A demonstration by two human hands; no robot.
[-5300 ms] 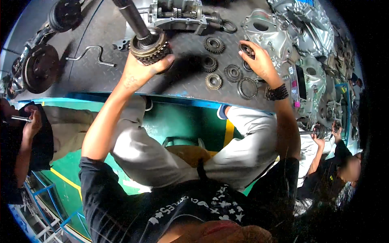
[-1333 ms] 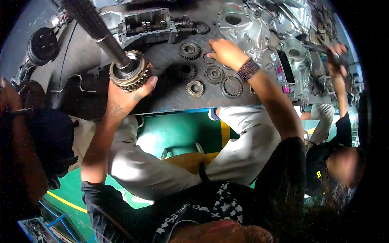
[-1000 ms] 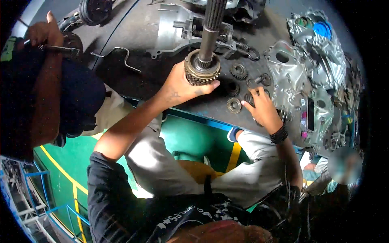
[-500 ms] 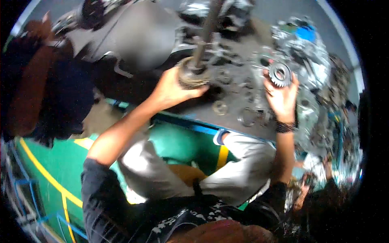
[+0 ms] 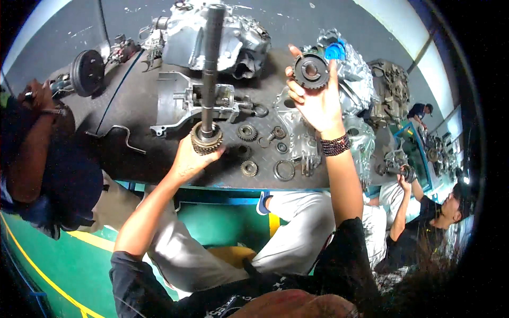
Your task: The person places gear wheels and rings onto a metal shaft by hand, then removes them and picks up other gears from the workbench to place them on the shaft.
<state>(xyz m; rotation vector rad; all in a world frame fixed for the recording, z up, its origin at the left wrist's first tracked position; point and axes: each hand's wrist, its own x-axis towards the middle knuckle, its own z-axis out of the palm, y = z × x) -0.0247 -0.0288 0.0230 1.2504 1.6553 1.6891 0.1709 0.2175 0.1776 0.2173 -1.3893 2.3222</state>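
My left hand (image 5: 189,161) is wrapped round the geared lower end of a long steel gear shaft (image 5: 210,69), which stands upright above the bench edge. Raised over the bench on the right, my right hand (image 5: 321,103) grips a dark toothed gear (image 5: 310,71) by its rim, its flat face and central hole showing. Between the hands several loose parts lie on the bench, among them a small gear (image 5: 247,132), another gear (image 5: 249,168) near the front edge and a thin toothed ring (image 5: 284,170).
Behind the shaft sits an open metal housing (image 5: 169,114), with a large silver gearbox casing (image 5: 185,45) farther back. A bent rod (image 5: 127,139) lies left on the dark bench (image 5: 119,119). One person (image 5: 53,153) stands close at left; another (image 5: 424,222) works at right.
My right hand has lifted the gear up and to the left, turning its flat face into view. My left hand and the shaft appear lower and farther left, as the whole view has shifted.
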